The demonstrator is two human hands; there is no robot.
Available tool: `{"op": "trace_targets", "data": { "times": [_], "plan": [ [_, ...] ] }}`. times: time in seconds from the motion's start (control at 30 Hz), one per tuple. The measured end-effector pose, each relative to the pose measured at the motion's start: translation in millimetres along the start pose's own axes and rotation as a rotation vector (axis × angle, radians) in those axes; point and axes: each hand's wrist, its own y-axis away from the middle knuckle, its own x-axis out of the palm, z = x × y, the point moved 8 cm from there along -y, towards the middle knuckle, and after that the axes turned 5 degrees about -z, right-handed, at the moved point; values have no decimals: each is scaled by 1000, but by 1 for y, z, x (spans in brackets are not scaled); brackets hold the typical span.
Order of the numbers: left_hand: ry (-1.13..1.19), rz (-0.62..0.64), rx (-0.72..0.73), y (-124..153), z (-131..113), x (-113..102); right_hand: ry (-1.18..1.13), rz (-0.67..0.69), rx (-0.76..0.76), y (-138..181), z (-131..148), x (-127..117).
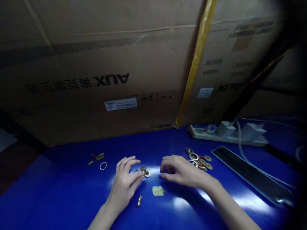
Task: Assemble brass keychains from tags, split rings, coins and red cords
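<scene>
My left hand [126, 180] is over the blue table, with its index finger and thumb apart. Its thumb tip touches a small metal ring with a round, coin-like brass piece [147, 174]. My right hand [178, 170] hovers to the right of it; the fingers are loosely bent, a gap shows before the thumb, and I see nothing between them. Between and below the hands lies a flat, pale brass tag [158, 191] with a small loop at its right end. Near my left wrist is a small brass clasp-like piece [139, 200].
At left lie a loose ring [103, 165], a brass tag [100, 156] and small bits. A pile of rings and brass discs [202, 162] sits behind my right forearm. A dark, blue-edged slab [249, 174], a power strip [203, 133] and cardboard boxes [96, 64] stand beyond.
</scene>
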Motion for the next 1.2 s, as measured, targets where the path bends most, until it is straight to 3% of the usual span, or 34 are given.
{"op": "trace_targets", "data": {
  "times": [0.13,0.27,0.4,0.57,0.73,0.87,1.2],
  "plan": [
    [5,-1,-2,0,0,0,-76,202,80,9,-6,12],
    [5,5,-10,1,2,2,2,262,78,10,-1,27],
    [-2,-11,16,1,-1,1,36,158,13,4,8,18],
    [-26,-30,34,-1,-7,-2,94,-86,-92,-3,21,-2],
    [-22,-26,45,-2,-11,-2,109,-228,-203,-4,34,3],
    [-20,-10,45,-3,-13,-2,116,-279,-238,-4,38,10],
    [26,-29,76,-5,-19,-4,165,-364,-152,-6,30,11]
  ]
}}
